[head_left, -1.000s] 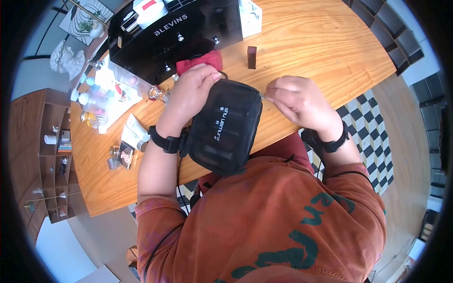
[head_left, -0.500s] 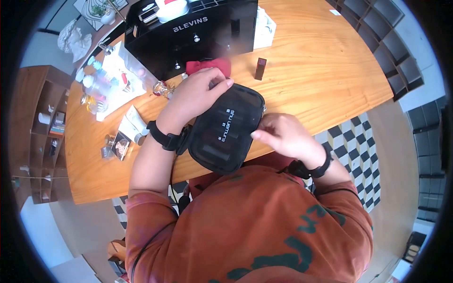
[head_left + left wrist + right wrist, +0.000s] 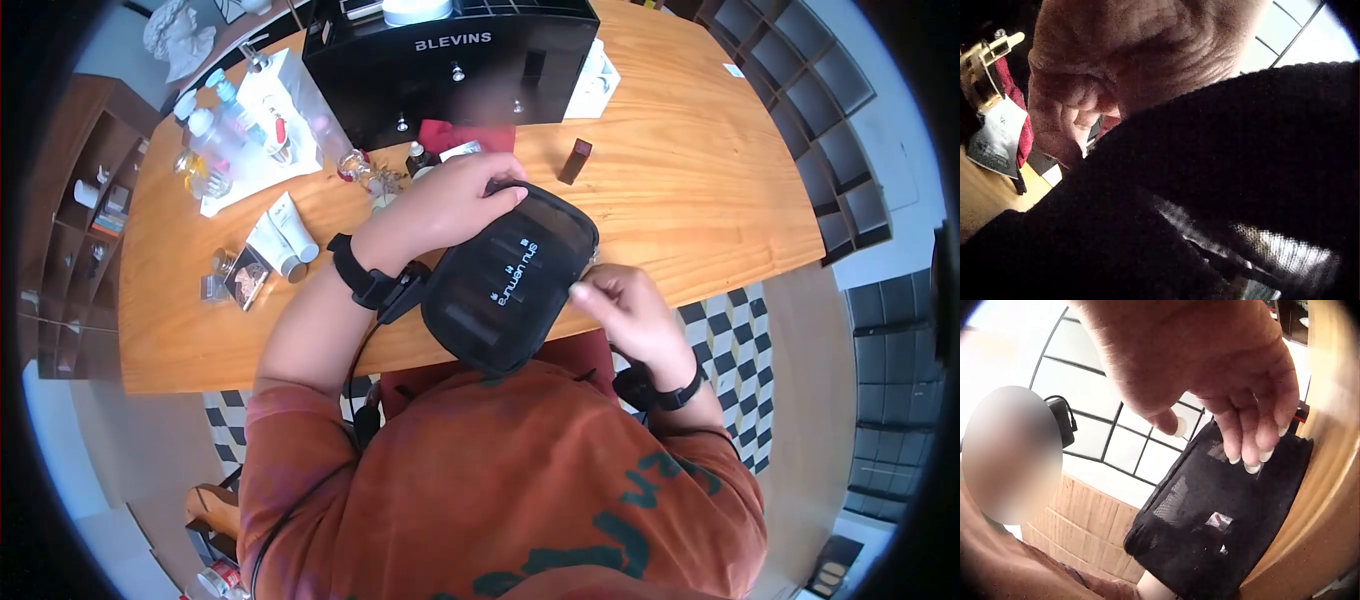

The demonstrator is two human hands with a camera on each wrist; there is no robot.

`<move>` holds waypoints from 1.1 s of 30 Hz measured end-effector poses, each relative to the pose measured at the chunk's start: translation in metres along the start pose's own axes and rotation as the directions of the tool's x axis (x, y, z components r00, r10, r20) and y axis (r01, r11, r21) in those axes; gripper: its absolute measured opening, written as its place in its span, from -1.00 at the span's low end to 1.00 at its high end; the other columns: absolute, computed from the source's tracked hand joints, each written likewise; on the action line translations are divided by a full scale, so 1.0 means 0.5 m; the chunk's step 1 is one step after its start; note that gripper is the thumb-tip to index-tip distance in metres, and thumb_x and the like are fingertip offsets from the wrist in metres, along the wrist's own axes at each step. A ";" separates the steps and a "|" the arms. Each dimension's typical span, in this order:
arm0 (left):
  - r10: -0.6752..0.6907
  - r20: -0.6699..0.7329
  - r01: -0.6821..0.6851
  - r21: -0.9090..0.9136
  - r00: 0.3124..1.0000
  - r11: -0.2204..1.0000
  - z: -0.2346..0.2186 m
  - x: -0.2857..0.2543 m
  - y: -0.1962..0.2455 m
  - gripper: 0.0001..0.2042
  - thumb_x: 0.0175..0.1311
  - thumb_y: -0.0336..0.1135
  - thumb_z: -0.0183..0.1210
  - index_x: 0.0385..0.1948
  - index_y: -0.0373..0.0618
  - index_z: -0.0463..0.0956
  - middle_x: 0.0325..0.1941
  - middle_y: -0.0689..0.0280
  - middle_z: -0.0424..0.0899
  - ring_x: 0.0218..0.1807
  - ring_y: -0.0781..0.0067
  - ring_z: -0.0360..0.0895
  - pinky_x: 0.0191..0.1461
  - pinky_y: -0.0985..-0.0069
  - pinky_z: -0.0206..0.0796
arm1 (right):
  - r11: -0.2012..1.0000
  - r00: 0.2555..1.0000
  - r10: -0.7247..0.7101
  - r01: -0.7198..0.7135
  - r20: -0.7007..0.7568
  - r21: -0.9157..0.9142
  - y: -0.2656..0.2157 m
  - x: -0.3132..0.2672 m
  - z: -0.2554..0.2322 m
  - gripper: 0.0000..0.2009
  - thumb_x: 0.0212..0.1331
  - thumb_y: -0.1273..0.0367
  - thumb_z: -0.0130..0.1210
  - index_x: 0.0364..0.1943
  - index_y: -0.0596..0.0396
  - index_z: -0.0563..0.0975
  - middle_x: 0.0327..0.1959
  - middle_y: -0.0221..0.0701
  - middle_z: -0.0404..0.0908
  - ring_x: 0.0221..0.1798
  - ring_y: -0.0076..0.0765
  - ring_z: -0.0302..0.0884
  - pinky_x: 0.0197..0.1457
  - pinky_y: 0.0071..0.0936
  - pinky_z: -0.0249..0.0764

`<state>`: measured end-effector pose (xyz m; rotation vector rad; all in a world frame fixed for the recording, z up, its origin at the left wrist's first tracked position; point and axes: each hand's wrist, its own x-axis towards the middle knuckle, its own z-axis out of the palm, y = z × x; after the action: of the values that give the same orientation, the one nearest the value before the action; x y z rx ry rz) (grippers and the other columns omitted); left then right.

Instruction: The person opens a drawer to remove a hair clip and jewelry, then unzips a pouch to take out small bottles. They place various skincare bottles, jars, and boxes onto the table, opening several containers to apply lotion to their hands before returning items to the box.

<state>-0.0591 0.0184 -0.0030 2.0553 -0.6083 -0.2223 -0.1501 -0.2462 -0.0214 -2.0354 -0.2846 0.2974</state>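
Observation:
A black mesh cosmetic pouch (image 3: 515, 270) with white lettering stands tilted at the table's front edge, close to the person's torso. My left hand (image 3: 460, 200) holds its upper left edge between thumb and fingers; in the left wrist view, the dark pouch (image 3: 1166, 162) covers much of the hand. Beside the pouch's right edge is my right hand (image 3: 630, 310), with its thumb apart from the fingers. In the right wrist view, the loosely bent fingertips (image 3: 1252, 467) lie over the pouch's side (image 3: 1229, 512), pinching nothing.
A black drawer organizer (image 3: 450, 80) stands at the back, with a red cloth item (image 3: 465, 137) before it. A dark red lipstick-like tube (image 3: 575, 161) stands right of it. Cream tubes (image 3: 291, 227), a compact (image 3: 246, 277) and a white tray (image 3: 262, 170) of bottles are at left.
My right hand has left the pouch's upper right corner, where it pinched at the zipper, and moved down along the right side. My left hand keeps holding the pouch. The head view has shifted.

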 end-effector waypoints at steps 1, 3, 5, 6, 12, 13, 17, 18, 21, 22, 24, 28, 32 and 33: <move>0.016 0.004 -0.016 0.059 1.000 0.998 0.000 0.001 0.001 -0.82 0.48 -0.36 0.16 -0.04 -0.26 0.56 -0.13 0.30 0.67 -0.15 0.60 0.56 -0.07 0.54 0.42 | 0.999 1.000 -0.012 0.012 0.008 -0.039 -0.011 0.001 0.012 -0.57 0.36 0.12 0.25 -0.49 0.26 0.61 -0.65 -0.45 0.48 -0.54 -0.56 0.29 -0.43 -0.40 0.30; 0.024 -0.005 -0.024 -0.005 1.000 1.000 0.006 0.002 -0.009 -0.82 0.48 -0.37 0.15 -0.03 -0.25 0.56 -0.11 0.29 0.67 -0.14 0.60 0.57 -0.06 0.54 0.43 | 0.999 0.998 0.035 -0.034 0.043 -0.024 -0.018 0.008 0.017 -0.65 0.36 0.24 0.25 -0.50 0.23 0.59 -0.61 -0.49 0.53 -0.49 -0.59 0.37 -0.37 -0.44 0.35; 0.030 -0.019 -0.031 -0.071 0.999 0.997 0.008 0.001 -0.011 -0.82 0.48 -0.38 0.15 -0.02 -0.24 0.56 -0.10 0.28 0.68 -0.14 0.60 0.58 -0.05 0.54 0.44 | 0.985 1.000 -0.012 0.008 0.020 0.171 0.014 0.020 0.020 -0.70 0.37 0.31 0.22 -0.50 0.21 0.58 -0.58 -0.50 0.55 -0.45 -0.61 0.41 -0.32 -0.48 0.36; 0.012 -0.017 -0.013 -0.088 1.000 0.996 0.009 -0.001 -0.008 -0.81 0.48 -0.38 0.15 0.00 -0.24 0.55 -0.09 0.27 0.69 -0.11 0.60 0.59 -0.05 0.54 0.44 | 0.930 0.999 -0.045 0.047 -0.016 0.364 0.025 0.024 0.019 -0.74 0.37 0.38 0.18 -0.50 0.19 0.58 -0.55 -0.51 0.57 -0.41 -0.63 0.45 -0.27 -0.53 0.38; 0.012 0.081 0.009 -0.258 0.997 0.966 0.019 -0.002 0.010 -0.70 0.48 -0.41 0.16 0.19 -0.17 0.45 0.08 0.23 0.65 0.03 0.56 0.63 0.09 0.51 0.48 | 0.961 0.984 0.017 0.034 -0.179 0.274 0.047 0.010 -0.031 -0.84 0.25 0.57 0.09 -0.50 0.15 0.52 -0.52 -0.62 0.50 -0.41 -0.72 0.36 -0.32 -0.62 0.30; 0.056 0.118 -0.009 -0.365 0.991 0.931 0.022 -0.003 0.010 -0.65 0.48 -0.41 0.16 0.25 -0.15 0.42 0.14 0.22 0.62 0.08 0.53 0.63 0.15 0.48 0.49 | 0.975 0.972 0.020 0.033 -0.235 0.222 0.060 0.010 -0.052 -0.85 0.24 0.57 0.09 -0.51 0.16 0.52 -0.53 -0.62 0.49 -0.42 -0.72 0.35 -0.33 -0.62 0.29; 0.148 0.058 -0.133 -0.208 0.987 0.969 0.028 -0.014 0.014 -0.57 0.44 -0.26 0.24 0.28 -0.12 0.41 0.22 0.21 0.60 0.19 0.34 0.61 0.27 0.35 0.46 | 0.998 0.890 -0.003 0.030 -0.456 0.051 0.107 0.012 -0.153 -0.85 0.23 0.54 0.09 -0.51 0.21 0.53 -0.55 -0.60 0.49 -0.44 -0.70 0.34 -0.36 -0.62 0.29; 0.146 0.056 -0.131 -0.211 0.988 0.969 0.016 -0.018 0.020 -0.57 0.44 -0.26 0.24 0.28 -0.12 0.41 0.22 0.21 0.60 0.19 0.34 0.61 0.27 0.35 0.46 | 1.000 0.870 -0.013 0.019 -0.492 0.008 0.116 0.014 -0.184 -0.85 0.24 0.52 0.08 -0.49 0.23 0.55 -0.56 -0.57 0.50 -0.45 -0.69 0.36 -0.36 -0.61 0.31; 0.116 0.063 -0.126 0.190 0.991 0.974 -0.015 -0.026 0.015 -0.63 0.37 -0.16 0.30 0.11 -0.13 0.55 0.03 0.16 0.68 0.08 0.26 0.65 0.10 0.38 0.49 | 0.984 0.802 -0.025 -0.084 -0.597 -0.154 0.182 0.039 -0.300 -0.82 0.30 0.45 0.10 -0.43 0.27 0.60 -0.54 -0.50 0.56 -0.43 -0.66 0.42 -0.34 -0.61 0.34; 0.117 0.065 -0.127 0.186 0.991 0.974 -0.024 -0.024 0.005 -0.63 0.37 -0.16 0.30 0.11 -0.13 0.55 0.03 0.16 0.68 0.08 0.26 0.65 0.10 0.38 0.49 | 0.971 0.766 -0.028 -0.132 -0.643 -0.199 0.204 0.049 -0.336 -0.81 0.33 0.43 0.11 -0.39 0.29 0.63 -0.52 -0.47 0.59 -0.42 -0.64 0.45 -0.33 -0.60 0.36; 0.065 0.055 -0.079 0.317 0.996 0.945 -0.042 -0.020 -0.015 -0.66 0.35 -0.16 0.30 0.06 -0.11 0.57 -0.06 0.19 0.68 -0.02 0.28 0.65 -0.01 0.36 0.48 | 0.959 0.686 -0.108 -0.119 -0.720 -0.257 0.227 0.056 -0.382 -0.67 0.47 0.24 0.14 -0.13 0.31 0.67 -0.39 -0.35 0.69 -0.29 -0.47 0.60 -0.21 -0.50 0.49; 0.031 -0.038 -0.014 0.387 0.999 0.922 -0.088 -0.044 0.000 -0.70 0.32 -0.21 0.31 0.01 -0.10 0.58 -0.25 0.23 0.65 -0.20 0.34 0.62 -0.12 0.41 0.45 | 0.962 0.757 -0.039 -0.150 -0.652 -0.230 0.147 -0.017 -0.345 -0.42 0.37 0.21 0.27 0.36 0.21 0.40 0.00 -0.16 0.68 -0.02 -0.33 0.62 0.03 -0.40 0.54; -0.079 -0.084 0.108 0.446 0.993 0.888 -0.146 -0.063 0.039 -0.72 0.28 -0.27 0.32 -0.03 -0.11 0.57 -0.32 0.24 0.61 -0.27 0.31 0.58 -0.16 0.43 0.44 | 0.838 0.890 -0.171 -0.094 -0.422 -0.538 0.076 -0.038 -0.250 -0.23 0.11 0.47 0.41 0.47 0.02 0.33 0.18 -0.16 0.57 0.14 -0.21 0.56 0.15 -0.29 0.51; -0.104 -0.080 0.129 0.462 0.991 0.877 -0.154 -0.071 0.046 -0.73 0.24 -0.31 0.34 -0.07 -0.12 0.56 -0.30 0.24 0.62 -0.25 0.29 0.58 -0.16 0.42 0.44 | 0.766 0.907 -0.063 -0.224 -0.417 -0.603 0.067 -0.039 -0.243 -0.12 -0.01 0.51 0.47 0.49 -0.06 0.31 0.24 -0.04 0.51 0.26 -0.02 0.53 0.30 -0.18 0.49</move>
<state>-0.0675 0.0844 0.0547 2.5618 -0.5414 -0.0933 -0.1260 -0.3685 0.0061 -2.7333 -0.0160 -0.2336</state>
